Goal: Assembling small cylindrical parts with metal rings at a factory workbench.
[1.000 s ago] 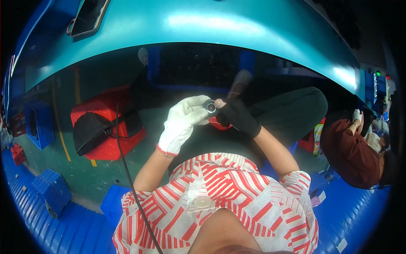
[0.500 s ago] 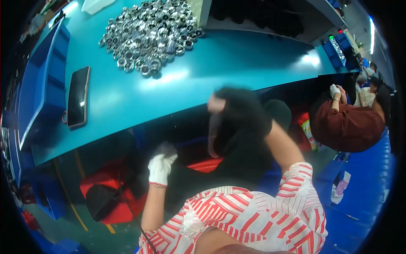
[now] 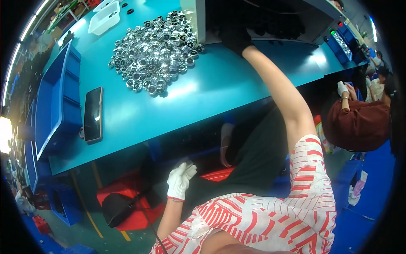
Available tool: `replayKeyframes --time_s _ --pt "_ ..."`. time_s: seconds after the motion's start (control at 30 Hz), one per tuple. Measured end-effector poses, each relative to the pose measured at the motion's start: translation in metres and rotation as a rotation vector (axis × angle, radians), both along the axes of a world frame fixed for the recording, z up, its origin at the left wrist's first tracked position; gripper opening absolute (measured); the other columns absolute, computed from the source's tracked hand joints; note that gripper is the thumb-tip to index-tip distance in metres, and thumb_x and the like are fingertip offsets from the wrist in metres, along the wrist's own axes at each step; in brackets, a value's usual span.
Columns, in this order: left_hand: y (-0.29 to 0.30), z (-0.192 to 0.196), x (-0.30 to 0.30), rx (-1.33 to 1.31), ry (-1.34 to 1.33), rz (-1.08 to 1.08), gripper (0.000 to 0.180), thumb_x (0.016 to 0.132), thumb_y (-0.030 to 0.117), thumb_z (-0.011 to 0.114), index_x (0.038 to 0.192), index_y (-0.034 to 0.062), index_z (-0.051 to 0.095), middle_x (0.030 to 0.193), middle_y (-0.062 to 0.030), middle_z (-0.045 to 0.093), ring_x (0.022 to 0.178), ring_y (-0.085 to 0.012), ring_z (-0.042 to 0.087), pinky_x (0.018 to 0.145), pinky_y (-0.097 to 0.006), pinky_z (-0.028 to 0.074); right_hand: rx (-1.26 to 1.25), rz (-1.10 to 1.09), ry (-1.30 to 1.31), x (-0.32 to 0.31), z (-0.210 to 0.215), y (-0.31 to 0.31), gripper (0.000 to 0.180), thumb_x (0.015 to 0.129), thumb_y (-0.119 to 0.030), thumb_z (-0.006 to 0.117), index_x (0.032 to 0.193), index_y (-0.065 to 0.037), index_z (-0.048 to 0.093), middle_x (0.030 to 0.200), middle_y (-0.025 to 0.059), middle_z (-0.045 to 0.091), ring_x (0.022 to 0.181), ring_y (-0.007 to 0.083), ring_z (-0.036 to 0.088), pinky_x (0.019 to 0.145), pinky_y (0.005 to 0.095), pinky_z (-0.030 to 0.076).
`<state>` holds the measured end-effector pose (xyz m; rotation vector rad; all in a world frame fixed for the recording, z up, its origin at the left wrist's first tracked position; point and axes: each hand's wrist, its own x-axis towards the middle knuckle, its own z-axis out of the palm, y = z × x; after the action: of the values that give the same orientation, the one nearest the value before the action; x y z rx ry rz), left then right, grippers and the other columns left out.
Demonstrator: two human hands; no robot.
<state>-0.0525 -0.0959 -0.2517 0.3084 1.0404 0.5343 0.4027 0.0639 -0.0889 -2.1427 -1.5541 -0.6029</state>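
My left hand (image 3: 181, 178), in a white knit glove, hovers over my lap below the table edge. Its fingers are curled together, and what they hold, if anything, does not show clearly. My right hand (image 3: 237, 41), in a black glove, reaches across the teal table (image 3: 203, 99) into the front of a pale-walled box (image 3: 200, 21). Dark parts (image 3: 275, 27) lie in the box's shade, and the right fingers merge with that darkness. Left of the box spreads a heap of shiny silver ring-shaped parts (image 3: 156, 55), many with dark centres.
A phone (image 3: 93, 114) lies at the table's left beside a blue bin (image 3: 57, 101). At the back stands a white tray (image 3: 104, 19), with small black rings (image 3: 130, 11) near it. A red stool (image 3: 127, 199) is below; a co-worker (image 3: 357, 122) sits at the right.
My right hand has moved from over my lap, forward across the table into the box. The left hand stays low, fingers curled. The whole view has shifted slightly.
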Motion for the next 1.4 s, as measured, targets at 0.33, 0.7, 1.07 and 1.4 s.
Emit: replayKeyframes --time_s 0.33,0.7,1.07,1.4 --pt "-0.008 0.055 0.017 0.497 0.009 -0.087 0.048 0.088 0.012 0.061 0.129 -0.0025 0.041 0.108 -0.0147 0.060 0.088 -0.0191 0.062 0.074 -0.030 0.053 -0.094 0.505 1.857 -0.207 -0.002 -0.207 0.026 0.092 -0.020 0.059 0.112 -0.003 0.056 0.090 0.0033 0.059 0.076 0.0093 0.056 0.065 0.0234 0.047" --pt "-0.023 0.108 0.013 0.907 0.187 -0.324 0.067 0.068 -0.001 0.075 0.128 -0.0048 0.045 0.122 -0.0165 0.056 0.110 -0.0231 0.057 0.094 -0.031 0.045 -0.431 0.338 2.471 -0.280 -0.070 -0.239 0.036 0.095 -0.037 0.052 0.111 -0.005 0.057 0.098 0.0037 0.060 0.086 0.0105 0.055 0.075 0.0228 0.045" --pt "-0.029 0.086 0.004 0.935 0.271 -0.339 0.063 0.072 0.002 0.075 0.128 -0.0060 0.046 0.118 -0.0147 0.058 0.106 -0.0202 0.058 0.092 -0.029 0.046 -0.405 0.229 2.522 -0.290 -0.071 -0.233 0.034 0.095 -0.037 0.051 0.105 -0.005 0.059 0.093 0.0030 0.061 0.078 0.0082 0.056 0.066 0.0193 0.044" --pt "-0.024 0.084 0.006 0.506 -0.057 -0.110 0.045 0.084 0.003 0.059 0.126 -0.0071 0.046 0.115 -0.0145 0.058 0.106 -0.0184 0.057 0.091 -0.029 0.047 -0.383 0.153 2.601 -0.283 -0.086 -0.231 0.033 0.094 -0.038 0.053 0.100 -0.007 0.060 0.078 0.0030 0.061 0.057 0.0088 0.055 0.046 0.0199 0.041"
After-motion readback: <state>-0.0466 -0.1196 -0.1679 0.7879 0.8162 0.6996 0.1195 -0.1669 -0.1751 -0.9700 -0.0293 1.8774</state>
